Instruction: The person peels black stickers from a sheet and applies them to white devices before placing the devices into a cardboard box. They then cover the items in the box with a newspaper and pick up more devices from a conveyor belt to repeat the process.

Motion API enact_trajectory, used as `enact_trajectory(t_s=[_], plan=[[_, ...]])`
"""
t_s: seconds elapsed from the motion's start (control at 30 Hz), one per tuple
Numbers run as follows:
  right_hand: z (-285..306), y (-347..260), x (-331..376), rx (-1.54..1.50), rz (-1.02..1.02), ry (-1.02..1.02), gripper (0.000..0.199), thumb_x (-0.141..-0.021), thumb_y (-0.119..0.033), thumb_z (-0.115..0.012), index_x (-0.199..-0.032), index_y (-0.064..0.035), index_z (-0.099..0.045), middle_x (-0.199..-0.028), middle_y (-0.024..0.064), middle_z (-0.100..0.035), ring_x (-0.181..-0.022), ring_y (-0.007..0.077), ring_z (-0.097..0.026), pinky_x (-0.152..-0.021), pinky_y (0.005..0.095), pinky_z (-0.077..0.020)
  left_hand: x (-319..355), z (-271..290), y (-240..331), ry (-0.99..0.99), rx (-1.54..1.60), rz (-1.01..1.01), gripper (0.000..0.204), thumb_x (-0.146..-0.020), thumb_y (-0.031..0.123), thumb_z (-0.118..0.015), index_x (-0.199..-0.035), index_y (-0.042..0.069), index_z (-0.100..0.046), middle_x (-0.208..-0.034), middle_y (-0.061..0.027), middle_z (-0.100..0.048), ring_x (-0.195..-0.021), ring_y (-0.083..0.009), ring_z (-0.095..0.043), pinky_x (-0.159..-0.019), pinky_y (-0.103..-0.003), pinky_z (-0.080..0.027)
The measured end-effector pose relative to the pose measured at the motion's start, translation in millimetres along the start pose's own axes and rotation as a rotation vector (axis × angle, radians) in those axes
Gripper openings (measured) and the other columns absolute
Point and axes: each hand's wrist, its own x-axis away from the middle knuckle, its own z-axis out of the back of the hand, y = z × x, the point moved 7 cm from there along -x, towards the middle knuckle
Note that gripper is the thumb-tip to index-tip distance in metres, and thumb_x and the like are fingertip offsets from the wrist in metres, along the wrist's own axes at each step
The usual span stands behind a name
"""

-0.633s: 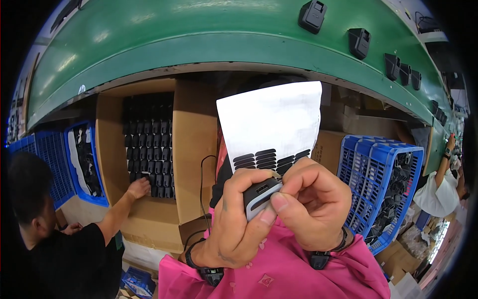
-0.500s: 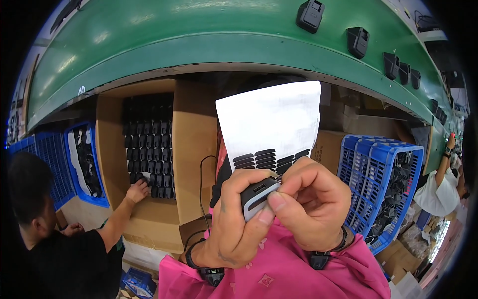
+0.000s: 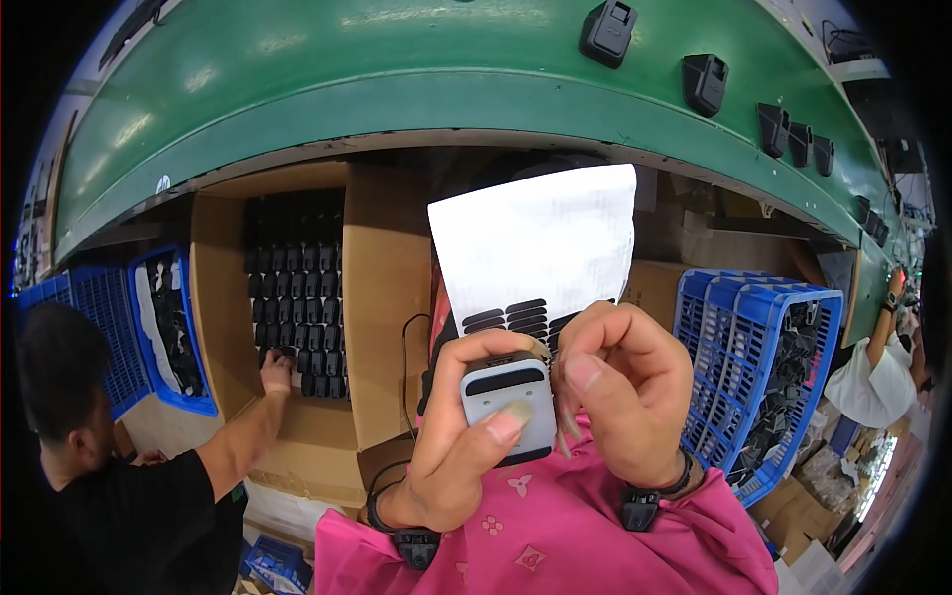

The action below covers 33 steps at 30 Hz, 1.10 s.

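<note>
My left hand [image 3: 466, 421] grips a small grey-and-black electronic device [image 3: 526, 405], thumb across its flat grey face. A glossy black strip crosses the top of that face, and a port shows dimly on its upper edge. Just to the right, my right hand [image 3: 635, 387] is closed in a pinch, with its fingertips close beside the device. Whatever may be between those fingers I cannot make out. Beyond both hands lies a white sheet [image 3: 535, 233] bearing rows of black oval strips [image 3: 528, 315], partly covered by my fingers.
A green workbench [image 3: 397, 109] spans the far side, with several black plastic housings [image 3: 607, 35] on it. At left, a co-worker's hand [image 3: 277, 374] reaches into a cardboard box [image 3: 382, 297] of black parts. A blue crate [image 3: 719, 382] of dark parts stands at right.
The device has turned in my left hand, so its grey face now shows more fully. My right hand's fingertips have come off its edge. The co-worker's hand has shifted slightly within the box.
</note>
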Motion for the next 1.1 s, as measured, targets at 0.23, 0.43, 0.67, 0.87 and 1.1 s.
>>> enact_trajectory(t_s=[0.23, 0.43, 0.67, 0.87, 1.1], plan=[[-2, -15, -1, 0.493, 0.364, 0.014, 0.018, -0.088, -0.011, -0.053, -0.088, 0.0056, -0.059, -0.082, 0.0089, -0.056, -0.060, 0.0094, -0.052, -0.053, 0.0218, -0.0416, -3, 0, -2, -0.100, -0.039, -0.044, 0.060, -0.082, 0.021, -0.053, -0.132, -0.001, -0.027, -0.111, -0.0154, -0.050, -0.097, -0.0192, -0.052, -0.086, -0.032, -0.043], [-10, -11, -3, 0.641, 0.310, 0.018, 0.015, -0.082, -0.009, -0.066, -0.085, 0.0058, -0.064, -0.071, 0.0055, -0.053, -0.060, 0.0084, -0.050, -0.054, 0.0212, -0.0384, -6, -5, 6, -0.215, -0.203, -0.160, 0.065, -0.085, 0.015, -0.047, -0.139, -0.001, -0.014, -0.121, -0.0178, -0.046, -0.106, -0.0207, -0.048, -0.095, -0.034, -0.037], [-18, -5, -11, 0.643, 0.305, -0.024, 0.012, -0.086, -0.003, -0.058, -0.078, 0.0050, -0.063, -0.068, 0.0065, -0.051, -0.057, 0.0118, -0.047, -0.050, 0.0252, -0.0352, -7, 16, -2, -0.155, 0.025, -0.052, 0.063, -0.086, 0.018, -0.047, -0.140, 0.001, -0.018, -0.122, -0.0151, -0.046, -0.108, -0.0198, -0.048, -0.093, -0.033, -0.039], [-31, 8, -5, 0.767, 0.331, -0.057, 0.023, -0.093, -0.009, -0.047, -0.091, 0.0073, -0.064, -0.079, 0.0055, -0.051, -0.067, 0.0103, -0.048, -0.060, 0.0223, -0.0374, -24, 32, -10, -0.112, -0.138, -0.252, 0.037, -0.096, 0.030, -0.047, -0.111, -0.002, -0.056, -0.101, -0.0098, -0.062, -0.096, -0.0120, -0.055, -0.086, -0.026, -0.042], [105, 9, -54, 0.389, 0.126, 0.132, 0.036, -0.096, -0.031, -0.050, -0.099, 0.0030, -0.060, -0.081, 0.0048, -0.051, -0.063, 0.0091, -0.048, -0.055, 0.0193, -0.0386, 16, 184, -46, 0.217, 0.172, -0.167, 0.044, -0.099, 0.035, -0.036, -0.134, 0.008, -0.039, -0.095, -0.0050, -0.057, -0.076, -0.0104, -0.056, -0.057, -0.023, -0.048]])
